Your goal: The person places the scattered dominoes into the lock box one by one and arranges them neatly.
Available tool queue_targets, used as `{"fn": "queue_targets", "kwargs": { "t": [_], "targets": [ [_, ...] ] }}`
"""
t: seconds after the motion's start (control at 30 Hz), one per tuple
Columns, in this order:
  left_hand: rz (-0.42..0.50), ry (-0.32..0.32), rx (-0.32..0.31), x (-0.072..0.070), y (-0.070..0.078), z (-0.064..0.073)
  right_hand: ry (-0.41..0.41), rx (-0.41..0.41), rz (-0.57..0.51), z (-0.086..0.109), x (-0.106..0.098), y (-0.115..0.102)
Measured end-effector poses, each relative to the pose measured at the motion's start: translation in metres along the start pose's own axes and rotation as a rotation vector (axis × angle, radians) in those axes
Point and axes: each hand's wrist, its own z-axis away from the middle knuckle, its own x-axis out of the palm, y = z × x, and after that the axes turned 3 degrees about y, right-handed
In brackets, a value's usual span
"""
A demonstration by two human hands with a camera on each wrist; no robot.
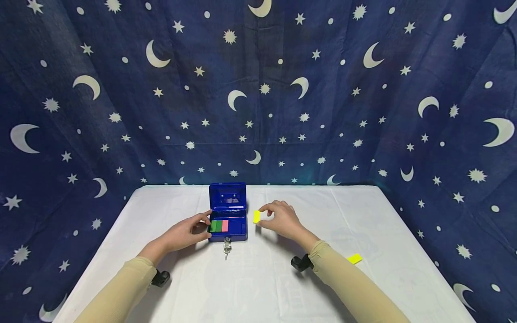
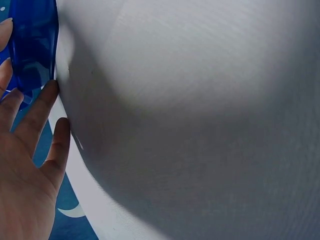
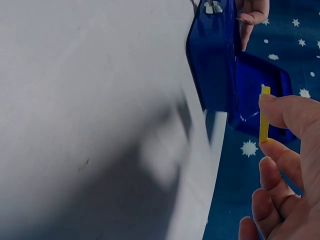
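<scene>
Just right of the box [image 1: 239, 238], a yellow block [image 1: 256, 217] hung in a pinch

The right hand [image 1: 284, 220] gripped that block by its ends between thumb and finger, apart from the box. The left hand [image 1: 185, 233] had its fingers spread along the box's left side, seeming to touch more than grasp it.

The likeliest trouble was a slip: with so narrow a hold, uneven pressure could have let the block twist and drop onto the tabletop [image 1: 266, 287]. Carried too low, it could have caught the box's rim. The left hand's light touch might not have stopped the box from sliding if bumped, and a hard jolt could have swung the raised lid [image 1: 227, 196] down.

The count: one box, one lid, one latch [image 1: 227, 244] with what looked like one key [image 1: 226, 256]; two green blocks [image 1: 213, 225] and one pink block [image 1: 225, 225], side by side inside at the left; two yellow blocks, one pinched, the other [image 1: 355, 259] lying beside the right sleeve [image 1: 343, 278]; two hands.
</scene>
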Motion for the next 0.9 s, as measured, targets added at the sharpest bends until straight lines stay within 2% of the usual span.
{"fn": "queue_targets", "kwargs": {
  "t": [0.33, 0.9],
  "targets": [
    [0.017, -0.003, -0.003, 0.001, -0.002, -0.001, -0.013, -0.02, 0.011, -0.011, 0.014, -0.019],
    [0.0, 0.005, -0.005, 0.001, -0.001, -0.002, -0.098, -0.016, 0.034, -0.026, 0.034, -0.043]
  ]
}}
